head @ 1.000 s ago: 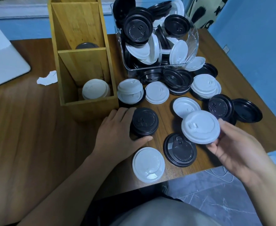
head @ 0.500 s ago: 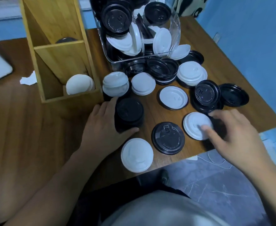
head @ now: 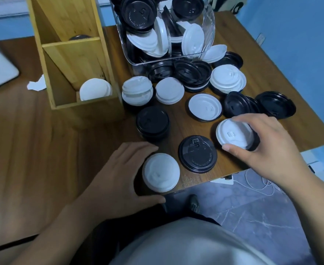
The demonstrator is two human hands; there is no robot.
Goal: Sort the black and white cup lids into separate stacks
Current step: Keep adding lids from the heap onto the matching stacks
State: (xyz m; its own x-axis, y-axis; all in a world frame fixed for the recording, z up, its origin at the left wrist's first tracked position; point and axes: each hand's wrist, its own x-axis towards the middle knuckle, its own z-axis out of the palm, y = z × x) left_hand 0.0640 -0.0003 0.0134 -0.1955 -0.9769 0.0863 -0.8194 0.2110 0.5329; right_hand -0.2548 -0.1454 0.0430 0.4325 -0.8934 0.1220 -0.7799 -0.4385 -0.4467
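Two white lids are held at once, one in each grip.
The left grip (head: 115, 175) is curled round the front white lid (head: 161, 172) at the worktop (head: 42, 150) edge; the right grip (head: 262, 142) is clamped on the right white lid (head: 233, 133), which lies over something black. Each is best lifted level, so the single black lid (head: 197, 153) between them and the black stack (head: 153, 124) are not dragged. White lids (head: 95, 89) lie in the wooden box (head: 88, 115)'s near compartment, a dark lid (head: 79, 37) behind; mixed lids fill the clear bin (head: 211, 23).
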